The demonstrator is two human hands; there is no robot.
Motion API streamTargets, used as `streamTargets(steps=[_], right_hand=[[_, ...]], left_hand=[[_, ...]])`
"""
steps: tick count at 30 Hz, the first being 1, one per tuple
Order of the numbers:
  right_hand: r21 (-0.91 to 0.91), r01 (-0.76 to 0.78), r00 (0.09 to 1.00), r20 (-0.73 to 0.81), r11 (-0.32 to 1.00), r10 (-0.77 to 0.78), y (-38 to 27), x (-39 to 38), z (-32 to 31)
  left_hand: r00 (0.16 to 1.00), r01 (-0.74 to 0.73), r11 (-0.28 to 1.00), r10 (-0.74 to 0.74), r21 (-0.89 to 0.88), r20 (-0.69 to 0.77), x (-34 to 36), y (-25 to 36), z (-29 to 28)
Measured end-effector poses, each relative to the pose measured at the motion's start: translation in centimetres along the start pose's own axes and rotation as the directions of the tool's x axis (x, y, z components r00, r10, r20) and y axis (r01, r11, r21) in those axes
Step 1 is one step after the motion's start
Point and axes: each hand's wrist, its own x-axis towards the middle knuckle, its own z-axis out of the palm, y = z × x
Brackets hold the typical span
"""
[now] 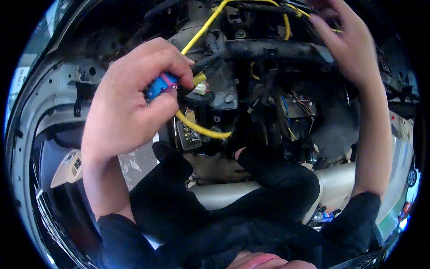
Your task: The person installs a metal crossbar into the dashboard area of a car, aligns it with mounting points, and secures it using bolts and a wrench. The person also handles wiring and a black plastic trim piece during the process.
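Observation:
My left hand (130, 94) is curled around a small blue piece with a pink band (164, 83), which looks like a plastic plug. Its thumb and fingers hide much of the piece. A yellow cable (202, 32) rises behind those fingers and arches across the top of the head view. Lower down, a thicker yellow cable (201, 130) bends below the same hand. At the upper right my right hand (342, 38) reaches up beside the yellow cable. Its fingers are blurred and dark at the edge, so their grip does not show.
A dark crossbar (277, 50) spans the stripped dashboard of a car. Loose wires (302, 105) hang right of centre. A small clear box with little metal parts (189, 134) lies below my left hand. The door panel (67, 170) is at the left; my crossed legs (233, 193) sit below.

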Motion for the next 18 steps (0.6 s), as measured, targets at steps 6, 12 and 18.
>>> streamTargets(steps=[6, 12, 18], right_hand=[[0.1, -0.154, 0.942, 0.314, 0.983, 0.115, -6.5, -11.6, 2.8], [0.151, -0.427, 0.903, 0.13, 0.892, 0.41, 0.9, -14.8, 9.7], [0.302, -0.032, 0.984, -0.159, 0.953, 0.084, -4.8, -9.8, 3.8]], left_hand=[[0.989, 0.105, 0.973, -0.124, 0.207, 0.084, -2.5, 1.0, 0.0], [0.988, -0.076, 0.922, 0.122, 0.379, -0.1, -2.0, 1.5, 2.2], [0.989, -0.113, 0.923, 0.14, 0.368, -0.048, -2.7, 2.1, 2.3]])
